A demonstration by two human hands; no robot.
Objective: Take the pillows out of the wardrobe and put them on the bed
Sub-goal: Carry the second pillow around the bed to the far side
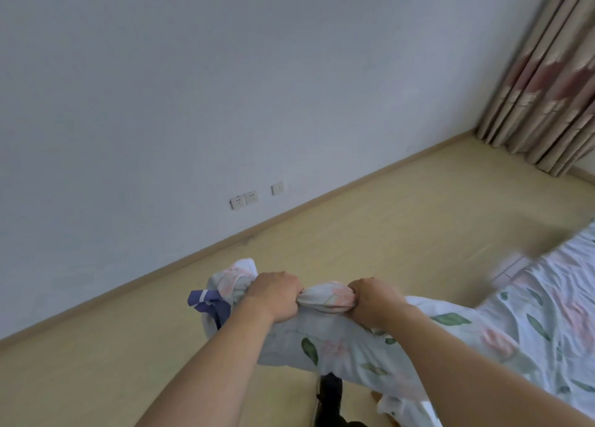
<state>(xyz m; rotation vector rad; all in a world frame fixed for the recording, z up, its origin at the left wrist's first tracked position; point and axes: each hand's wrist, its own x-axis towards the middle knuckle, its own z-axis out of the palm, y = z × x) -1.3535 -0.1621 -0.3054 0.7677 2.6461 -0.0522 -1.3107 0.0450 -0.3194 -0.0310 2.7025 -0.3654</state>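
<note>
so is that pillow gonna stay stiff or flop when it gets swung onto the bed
Probably floppy: the pillow bunches into a tight wad between the left hand and right hand. It looks light for its bulk, since it hangs off that pinched edge alone. It should land soft on the bed and not roll.

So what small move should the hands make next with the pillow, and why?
Probably swing the floral pillow rightward and lower it onto the bed. The left hand and right hand both grip its bunched edge, it hangs over the floor, and the bed lies right.
</note>
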